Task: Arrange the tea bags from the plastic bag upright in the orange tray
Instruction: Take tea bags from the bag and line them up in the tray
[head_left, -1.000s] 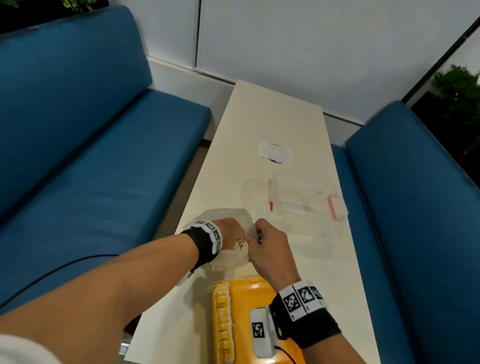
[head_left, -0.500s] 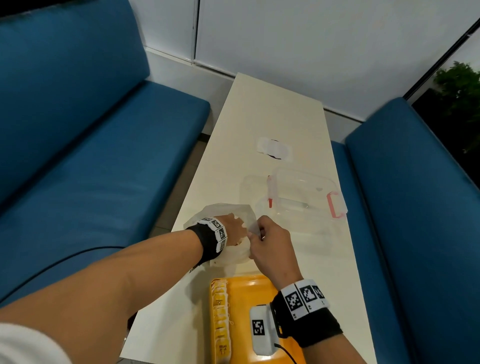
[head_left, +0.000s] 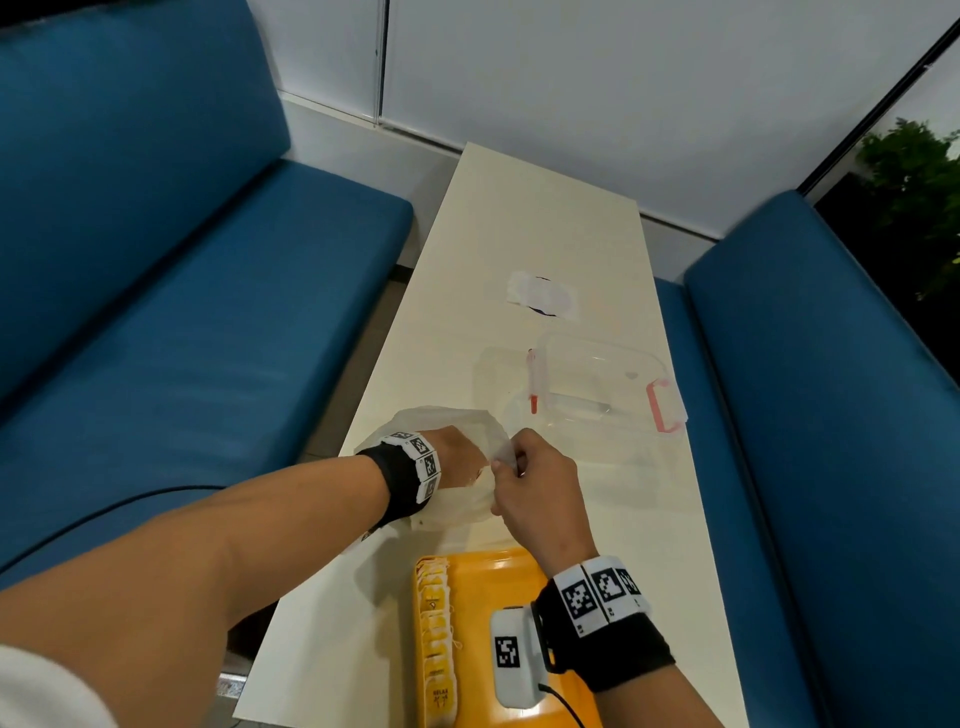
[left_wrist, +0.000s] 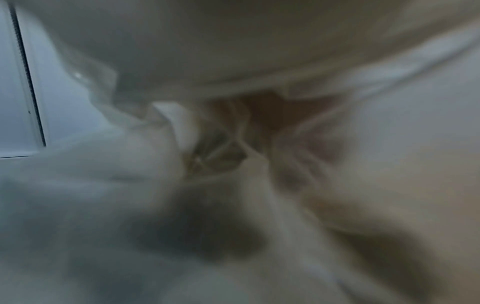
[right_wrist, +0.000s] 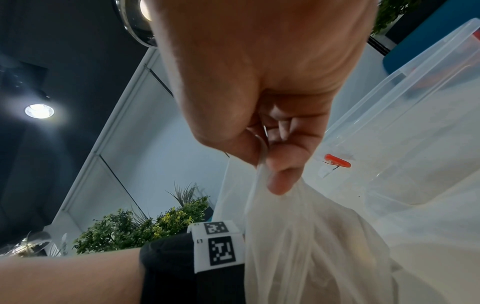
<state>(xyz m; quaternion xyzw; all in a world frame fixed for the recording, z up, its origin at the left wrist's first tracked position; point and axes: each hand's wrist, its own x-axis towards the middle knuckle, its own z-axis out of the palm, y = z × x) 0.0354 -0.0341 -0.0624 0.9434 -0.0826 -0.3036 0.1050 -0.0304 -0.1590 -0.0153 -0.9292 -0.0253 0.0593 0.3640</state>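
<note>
Right hand pinches plastic bag rim upward.

Blue benches, cream table; white wall

Readable print in my view

On the nearest tea bag tag in the orange tray I can read "RELAX"; the lines under it are too small. My wristbands carry only black-and-white square code markers, plus a tiny "L1" on the left band.
</note>
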